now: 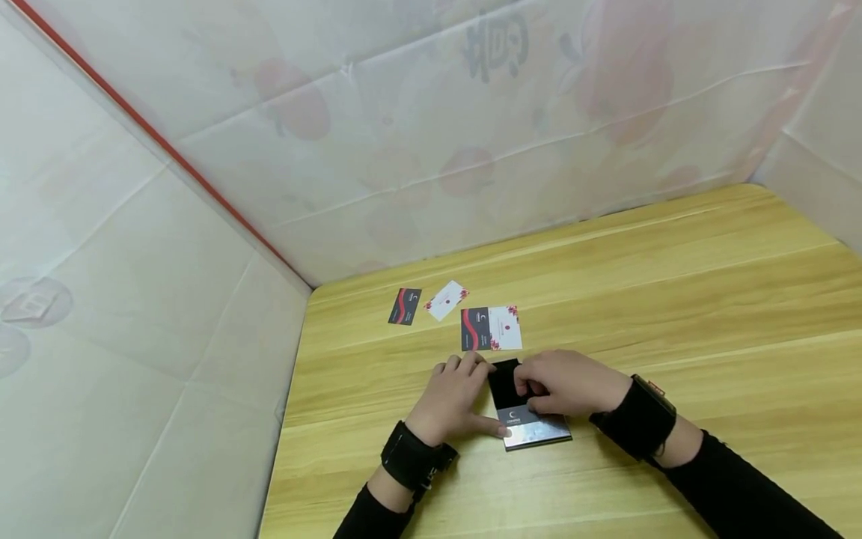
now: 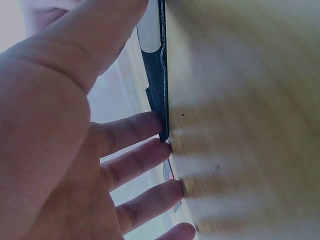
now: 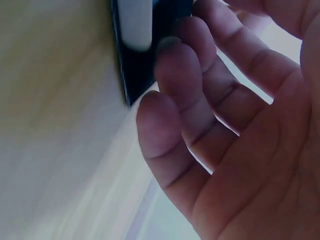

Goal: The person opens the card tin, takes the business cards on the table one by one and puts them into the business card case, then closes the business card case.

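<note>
Pale, creased sheeting printed with faint red fruit shapes (image 1: 296, 105) is closing in the scene on three sides, with a thin red strip (image 1: 148, 127) running diagonally down its left panel. Below it a light yellow wooden worktop (image 1: 673, 284) with long straight grain lines is filling the lower right.

Taking the small black and silver card case (image 1: 528, 419) as the landmark: it is lying flat on the worktop near the front edge, between the two hands. Its lid looks like brushed, shiny metal and its upper part is matte black, rectangular with squared corners.

Beyond the case, four thin rectangular paper cards are lying flat. Two are sitting side by side and touching, just behind the case: one black card with a red wave (image 1: 474, 329) and one white card with red floral corners (image 1: 505, 327). Farther back and to the left, a second black and red card (image 1: 405, 306) and a second white floral card (image 1: 446, 300) are lying near each other, slightly tilted.

The left hand (image 1: 454, 397) is resting on the case's left side with straight, spread fingers (image 2: 135, 127) touching its dark edge and the worktop, and the thumb is pressing near the case's silver front corner. The right hand (image 1: 572, 382) is covering the case's right upper part, fingers (image 3: 175, 65) curling onto the black part; whether they are truly gripping it, I cannot tell. Both wrists are wearing black straps and dark sleeves.
</note>
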Motion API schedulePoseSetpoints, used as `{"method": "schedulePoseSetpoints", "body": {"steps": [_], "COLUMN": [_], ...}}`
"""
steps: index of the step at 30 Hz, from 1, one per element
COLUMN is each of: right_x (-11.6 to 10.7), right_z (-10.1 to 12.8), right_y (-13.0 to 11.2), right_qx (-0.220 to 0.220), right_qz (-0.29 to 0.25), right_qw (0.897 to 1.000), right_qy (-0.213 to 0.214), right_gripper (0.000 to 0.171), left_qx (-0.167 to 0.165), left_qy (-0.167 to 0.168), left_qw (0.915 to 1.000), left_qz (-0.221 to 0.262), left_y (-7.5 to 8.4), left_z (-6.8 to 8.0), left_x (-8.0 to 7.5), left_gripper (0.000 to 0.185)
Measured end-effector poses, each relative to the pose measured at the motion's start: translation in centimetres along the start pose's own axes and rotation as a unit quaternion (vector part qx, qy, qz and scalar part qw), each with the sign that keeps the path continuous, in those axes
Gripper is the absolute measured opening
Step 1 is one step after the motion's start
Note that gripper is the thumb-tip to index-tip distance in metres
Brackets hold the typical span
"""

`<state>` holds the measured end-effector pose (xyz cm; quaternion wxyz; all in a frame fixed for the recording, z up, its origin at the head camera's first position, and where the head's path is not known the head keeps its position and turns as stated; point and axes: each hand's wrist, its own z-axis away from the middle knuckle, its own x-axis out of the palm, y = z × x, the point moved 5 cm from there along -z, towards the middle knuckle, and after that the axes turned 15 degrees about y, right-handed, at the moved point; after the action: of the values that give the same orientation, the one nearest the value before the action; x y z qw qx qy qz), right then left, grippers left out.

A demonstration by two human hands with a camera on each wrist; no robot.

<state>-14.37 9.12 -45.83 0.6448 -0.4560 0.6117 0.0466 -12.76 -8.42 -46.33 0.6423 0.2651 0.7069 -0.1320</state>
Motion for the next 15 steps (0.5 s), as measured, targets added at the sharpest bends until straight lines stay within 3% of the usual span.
{"method": "schedulePoseSetpoints", "body": {"steps": [5,15], "right_x": [-1.0,-1.4], "right_z": [0.3,0.6], "right_y": [1.3,3.2], "right_qx": [0.006,0.048], "right_qz": [0.011,-0.014], "right_qw": [1.0,0.999], "right_qy": [0.026,-0.002], "right_gripper": [0.027,0.053], "left_qx": [0.002,0.0], "left_qy": [-0.003,-0.002], "left_qw": [1.0,1.0], "left_qz": [0.003,-0.005], "left_y": [0.1,0.0], "left_z": [0.1,0.0], "left_x": [0.1,0.0], "left_gripper": [0.098,0.099]}}
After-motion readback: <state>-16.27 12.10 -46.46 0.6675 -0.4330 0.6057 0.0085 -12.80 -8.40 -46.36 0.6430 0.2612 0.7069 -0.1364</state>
